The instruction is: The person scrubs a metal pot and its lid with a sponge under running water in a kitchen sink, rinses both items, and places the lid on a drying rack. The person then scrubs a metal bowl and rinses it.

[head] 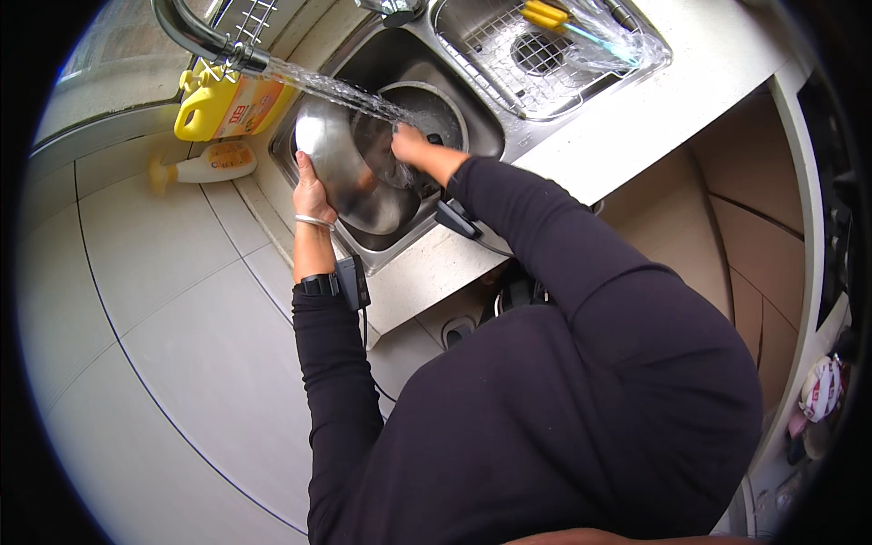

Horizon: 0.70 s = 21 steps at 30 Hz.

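Observation:
My left hand [313, 191] grips the side of a shiny stainless steel bowl [327, 146], thumb lying along its outside. The bowl is tilted inside the left basin of a steel sink [487, 126]. My right hand [410, 144] is under the running water [327, 88], over the bowl's inner side. Its fingers are blurred by splashing, and whether they hold something is hidden. Beneath and behind it shows the pale rim of a round pan [446, 95] in the same basin. The water comes from a curved metal faucet [204, 41] at upper left.
A yellow jug [204, 112] and a white spray bottle [225, 161] stand by the tiled wall left of the sink. In the right basin, a wire rack [504, 68] holds a yellow-handled tool [545, 13] and clear plastic [606, 41]. The pale counter edge [443, 255] runs before me.

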Each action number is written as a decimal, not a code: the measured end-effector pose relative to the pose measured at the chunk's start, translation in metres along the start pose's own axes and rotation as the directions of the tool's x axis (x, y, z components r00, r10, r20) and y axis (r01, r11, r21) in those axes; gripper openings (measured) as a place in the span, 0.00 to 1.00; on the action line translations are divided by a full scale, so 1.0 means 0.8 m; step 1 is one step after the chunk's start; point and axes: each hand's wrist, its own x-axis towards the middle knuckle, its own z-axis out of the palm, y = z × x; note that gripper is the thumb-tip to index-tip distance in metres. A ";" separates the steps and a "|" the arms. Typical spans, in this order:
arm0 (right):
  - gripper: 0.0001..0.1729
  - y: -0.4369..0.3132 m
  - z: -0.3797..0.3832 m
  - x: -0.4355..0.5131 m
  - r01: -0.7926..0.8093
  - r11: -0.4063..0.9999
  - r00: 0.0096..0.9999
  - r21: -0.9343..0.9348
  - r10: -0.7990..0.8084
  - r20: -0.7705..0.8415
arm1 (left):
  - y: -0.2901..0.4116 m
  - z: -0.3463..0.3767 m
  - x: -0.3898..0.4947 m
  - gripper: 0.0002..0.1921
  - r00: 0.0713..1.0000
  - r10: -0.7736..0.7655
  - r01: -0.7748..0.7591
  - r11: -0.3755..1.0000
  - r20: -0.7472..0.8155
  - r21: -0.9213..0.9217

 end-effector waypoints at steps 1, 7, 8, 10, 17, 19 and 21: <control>0.18 0.019 0.005 -0.009 -0.212 0.975 0.977 0.066 0.211 0.023 | 0.000 0.005 0.001 0.28 1.000 -0.002 0.001 0.998 0.005 0.066; 0.20 0.015 -0.067 -0.064 -0.013 0.996 0.967 -0.092 0.036 0.254 | -0.001 0.030 -0.017 0.18 0.993 -0.038 -0.004 0.932 0.110 0.363; 0.24 0.006 -0.092 -0.073 0.052 0.997 0.960 -0.050 -0.036 0.276 | -0.006 0.036 -0.023 0.17 0.975 -0.077 0.026 0.971 0.208 0.238; 0.23 -0.008 -0.138 -0.089 0.006 0.995 0.947 0.100 -0.038 0.319 | -0.004 0.037 -0.034 0.16 0.967 0.007 -0.063 0.974 0.253 0.217; 0.16 0.006 -0.225 -0.101 -0.194 0.527 0.978 0.828 0.035 0.207 | 0.021 -0.048 -0.080 0.10 0.949 0.220 -0.170 0.960 0.227 -0.223; 0.17 0.016 -0.226 -0.089 -0.202 0.441 0.979 0.875 0.075 0.189 | 0.015 -0.061 -0.092 0.11 0.889 0.315 -0.173 0.903 0.333 -0.393; 0.18 0.018 -0.216 -0.076 -0.188 0.538 0.982 0.822 0.091 0.165 | 0.016 -0.060 -0.104 0.10 0.900 0.355 -0.240 0.887 0.251 -0.395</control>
